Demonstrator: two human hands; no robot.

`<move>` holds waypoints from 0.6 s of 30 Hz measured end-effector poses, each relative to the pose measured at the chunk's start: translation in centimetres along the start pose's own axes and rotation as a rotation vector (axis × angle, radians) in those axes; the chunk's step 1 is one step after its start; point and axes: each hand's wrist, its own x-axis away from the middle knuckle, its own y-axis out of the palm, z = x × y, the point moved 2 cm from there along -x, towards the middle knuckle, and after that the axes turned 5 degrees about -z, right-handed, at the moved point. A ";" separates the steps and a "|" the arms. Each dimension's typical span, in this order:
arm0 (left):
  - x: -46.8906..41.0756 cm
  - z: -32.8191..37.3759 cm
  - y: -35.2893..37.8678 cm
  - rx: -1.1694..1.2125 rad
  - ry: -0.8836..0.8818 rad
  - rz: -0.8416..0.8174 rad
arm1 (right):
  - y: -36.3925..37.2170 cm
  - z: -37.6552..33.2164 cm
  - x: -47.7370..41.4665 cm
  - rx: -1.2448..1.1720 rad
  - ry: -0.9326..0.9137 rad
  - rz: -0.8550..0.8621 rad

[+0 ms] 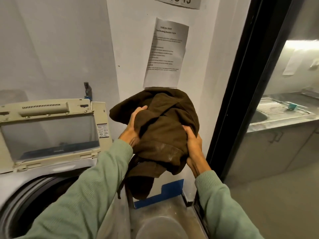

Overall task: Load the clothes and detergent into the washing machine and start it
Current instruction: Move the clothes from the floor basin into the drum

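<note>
A printed sheet (165, 54) hung on the white wall (133, 40) below a partly cropped sign (178, 1). Blue tape (160, 195) marked the wall's foot. Beyond a black frame (241, 94), a steel sink (259, 116) sat in a bench (283, 120), a teal object (292, 106) on its drainer (274, 106).

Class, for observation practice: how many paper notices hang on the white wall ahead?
2: a sign cut off at the top edge, and a printed sheet just above the brown garment. More may lie out of frame.

washing machine (20, 183) at left, lid (50, 133) raised behind its opening. garment (165, 128) right of the lid, between left hand (133, 128) and right hand (195, 152). paper sheet (165, 54) on wall behind garment. sink (262, 116) far right, beyond door frame (241, 94).
</note>
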 end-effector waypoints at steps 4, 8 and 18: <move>1.2 1.3 0.4 -0.002 0.071 -0.043 | 0.5 -0.3 -0.3 -0.132 0.018 0.071; 1.8 2.3 -1.9 -0.167 0.218 0.009 | 2.2 -1.2 0.0 -0.216 0.024 0.033; 4.2 8.3 -7.4 -1.026 0.536 0.419 | 5.6 -2.2 0.8 -0.215 0.146 -0.263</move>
